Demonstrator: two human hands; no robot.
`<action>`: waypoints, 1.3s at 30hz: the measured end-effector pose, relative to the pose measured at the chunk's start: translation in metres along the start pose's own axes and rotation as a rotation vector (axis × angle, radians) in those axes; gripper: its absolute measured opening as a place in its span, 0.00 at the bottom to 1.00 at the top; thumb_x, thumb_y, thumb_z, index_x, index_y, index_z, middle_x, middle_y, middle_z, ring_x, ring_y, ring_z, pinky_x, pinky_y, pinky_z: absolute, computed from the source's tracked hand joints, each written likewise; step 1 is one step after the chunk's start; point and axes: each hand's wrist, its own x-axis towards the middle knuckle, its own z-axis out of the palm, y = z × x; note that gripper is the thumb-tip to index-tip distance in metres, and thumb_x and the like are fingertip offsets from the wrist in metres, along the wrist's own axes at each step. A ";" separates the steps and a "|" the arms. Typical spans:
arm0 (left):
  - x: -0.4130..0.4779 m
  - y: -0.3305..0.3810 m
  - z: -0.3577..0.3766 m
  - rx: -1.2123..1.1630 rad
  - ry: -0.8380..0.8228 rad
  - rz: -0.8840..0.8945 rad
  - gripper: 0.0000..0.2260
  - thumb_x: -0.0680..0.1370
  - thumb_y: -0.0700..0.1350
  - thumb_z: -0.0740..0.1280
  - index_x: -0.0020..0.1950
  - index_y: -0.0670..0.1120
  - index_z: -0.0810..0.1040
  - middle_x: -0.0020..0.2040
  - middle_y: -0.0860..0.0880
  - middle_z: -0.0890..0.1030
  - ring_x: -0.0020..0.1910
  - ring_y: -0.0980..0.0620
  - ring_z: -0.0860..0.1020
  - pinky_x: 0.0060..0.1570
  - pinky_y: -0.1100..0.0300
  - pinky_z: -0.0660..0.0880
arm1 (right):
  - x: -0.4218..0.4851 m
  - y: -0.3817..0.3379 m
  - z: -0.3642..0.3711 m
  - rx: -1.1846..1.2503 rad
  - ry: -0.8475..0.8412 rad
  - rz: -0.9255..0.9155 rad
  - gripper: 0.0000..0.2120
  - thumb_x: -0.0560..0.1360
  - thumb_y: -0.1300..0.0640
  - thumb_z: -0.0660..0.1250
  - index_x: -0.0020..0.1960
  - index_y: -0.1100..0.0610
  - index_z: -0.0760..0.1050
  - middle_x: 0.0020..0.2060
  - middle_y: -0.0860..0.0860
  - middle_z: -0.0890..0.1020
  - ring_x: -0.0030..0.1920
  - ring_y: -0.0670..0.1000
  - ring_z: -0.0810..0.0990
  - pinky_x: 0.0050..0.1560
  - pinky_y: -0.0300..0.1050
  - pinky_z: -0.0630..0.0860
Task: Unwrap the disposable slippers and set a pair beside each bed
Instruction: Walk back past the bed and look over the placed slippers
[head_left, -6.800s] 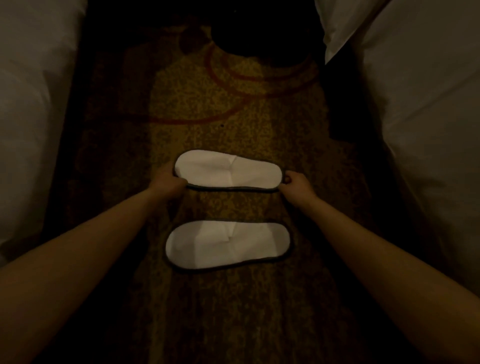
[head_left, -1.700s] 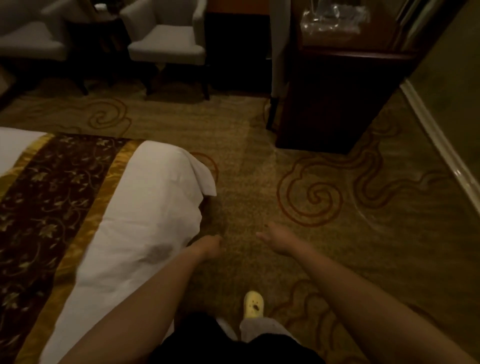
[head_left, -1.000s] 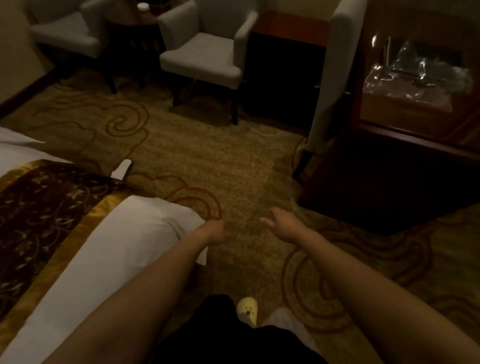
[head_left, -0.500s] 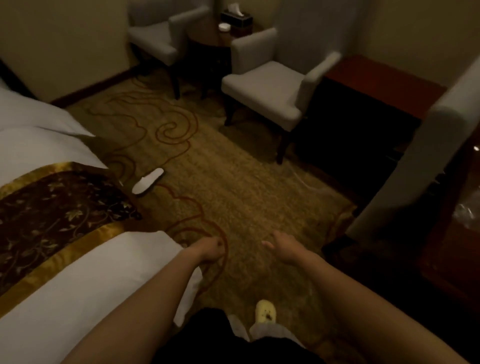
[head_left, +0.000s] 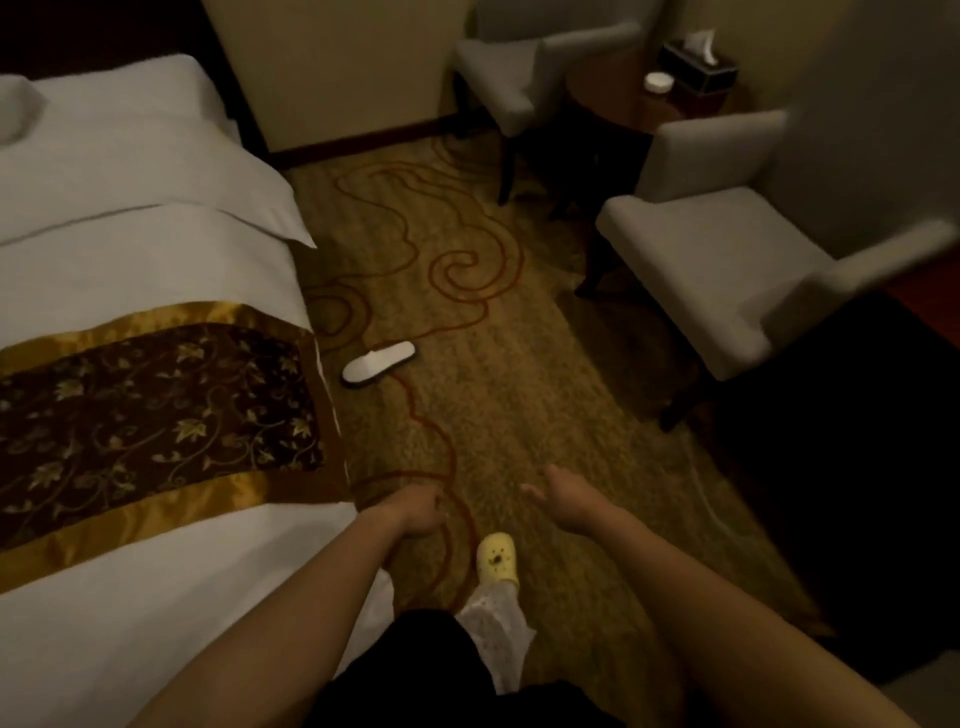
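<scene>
One slipper in view: a white slipper lies unwrapped on the carpet, well ahead of both hands, just beside the bed.
Its mate: not visible; perhaps hidden by the bed edge, cannot tell.
Left hand: loosely curled, empty, near the bed corner.
Right hand: fingers spread, empty, apart from the left.
Progress: this bedside looks only half served; judging by the lone slipper, a second one is still needed here.
Surroundings: two armchairs beyond the right hand; a yellow shoe between the forearms.
</scene>
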 end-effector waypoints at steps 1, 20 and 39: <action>0.015 0.002 -0.015 -0.030 -0.006 -0.012 0.20 0.79 0.49 0.58 0.70 0.44 0.69 0.70 0.42 0.70 0.68 0.43 0.69 0.67 0.55 0.67 | 0.018 -0.002 -0.016 -0.021 -0.010 -0.013 0.28 0.78 0.43 0.55 0.68 0.62 0.63 0.66 0.62 0.71 0.65 0.60 0.71 0.63 0.52 0.69; 0.212 0.014 -0.271 -0.450 0.122 -0.236 0.20 0.81 0.50 0.55 0.70 0.44 0.68 0.71 0.43 0.69 0.69 0.43 0.68 0.69 0.54 0.63 | 0.330 -0.107 -0.282 -0.343 -0.157 -0.328 0.27 0.79 0.45 0.55 0.70 0.62 0.61 0.68 0.61 0.70 0.67 0.60 0.69 0.66 0.51 0.67; 0.309 -0.078 -0.404 -1.069 0.326 -0.735 0.22 0.81 0.51 0.53 0.72 0.42 0.64 0.72 0.40 0.67 0.70 0.43 0.67 0.69 0.53 0.64 | 0.559 -0.345 -0.336 -0.864 -0.471 -0.927 0.24 0.78 0.44 0.56 0.66 0.61 0.66 0.63 0.61 0.74 0.60 0.59 0.74 0.59 0.51 0.71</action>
